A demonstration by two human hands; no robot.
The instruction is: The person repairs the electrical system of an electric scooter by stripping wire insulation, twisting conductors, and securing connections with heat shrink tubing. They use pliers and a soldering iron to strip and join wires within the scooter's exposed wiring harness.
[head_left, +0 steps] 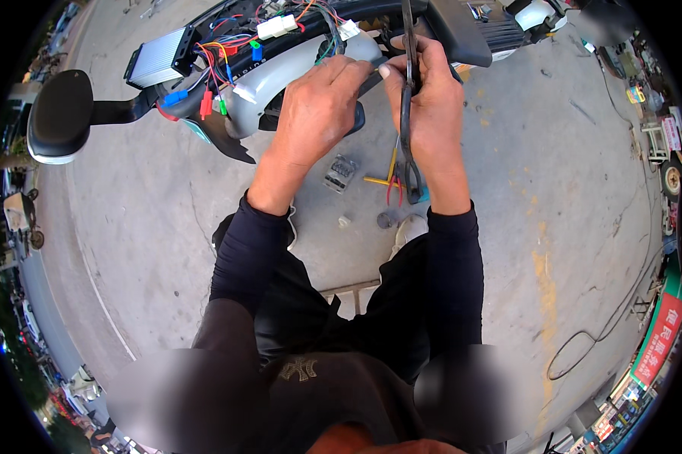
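My left hand [316, 117] is closed at the edge of a partly dismantled scooter's white body panel [251, 94], its fingertips pinching something small that I cannot make out. My right hand [428, 113] grips a long, bent black bar [406, 125] that hangs upright beside it. Around the panel are a silver finned controller box [159, 59], coloured wires with plastic connectors [205, 104], a white connector block [277, 26] and a black cable bundle. The scooter's black padded part [61, 110] sticks out to the left on an arm.
On the concrete ground [136, 250] below lie a clear case [341, 172], a yellow T-handled tool [375, 180], red-handled pliers [394, 195] and a small dark round piece [386, 219]. A cable [583, 337] runs along the right. Stalls and a banner [658, 325] line the right rim.
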